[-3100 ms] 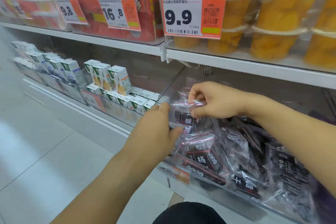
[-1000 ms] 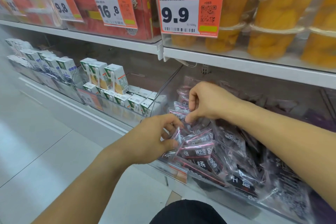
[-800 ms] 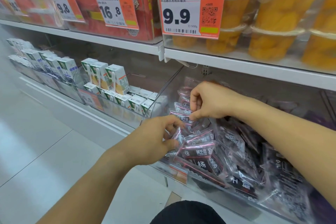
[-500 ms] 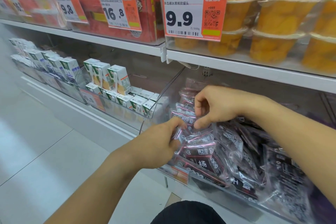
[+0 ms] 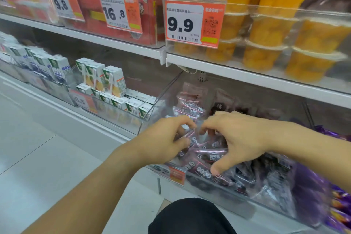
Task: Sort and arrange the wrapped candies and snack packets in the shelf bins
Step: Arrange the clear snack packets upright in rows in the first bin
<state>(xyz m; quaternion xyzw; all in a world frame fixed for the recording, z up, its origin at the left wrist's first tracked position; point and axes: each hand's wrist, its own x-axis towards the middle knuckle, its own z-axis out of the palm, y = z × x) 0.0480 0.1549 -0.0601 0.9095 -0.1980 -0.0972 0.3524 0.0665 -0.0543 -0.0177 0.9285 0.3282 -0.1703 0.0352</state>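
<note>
Head view, only one: both hands are in the clear shelf bin (image 5: 157,100) under the 9.9 price tag (image 5: 191,23). Left hand (image 5: 161,142) has curled fingers pinching the edge of a dark wrapped packet (image 5: 187,137) at the bin's left end. Right hand (image 5: 235,138) sits just beside it, fingers curled down into the pile; it looks like it grips packets, but which one I cannot tell, the hand covers it. Dark snack packets (image 5: 210,156) fill the bin: a few stand in a row against the back left, the rest lie loose and overlapping toward the front lip. Purple wrapped candies (image 5: 338,205) are in the next bin along, away from the tag. Juice cartons (image 5: 114,81) occupy the bin on the tag's other side; orange fruit cups (image 5: 266,30) sit on the shelf behind the tag. Risks, my read: wrappers are slick and stacked loose, so pulling one could drag neighbours over the low front lip onto the floor. The standing row could topple if nudged. The right side is motion-blurred, so a fast sweep might push packets into the purple candies.
</note>
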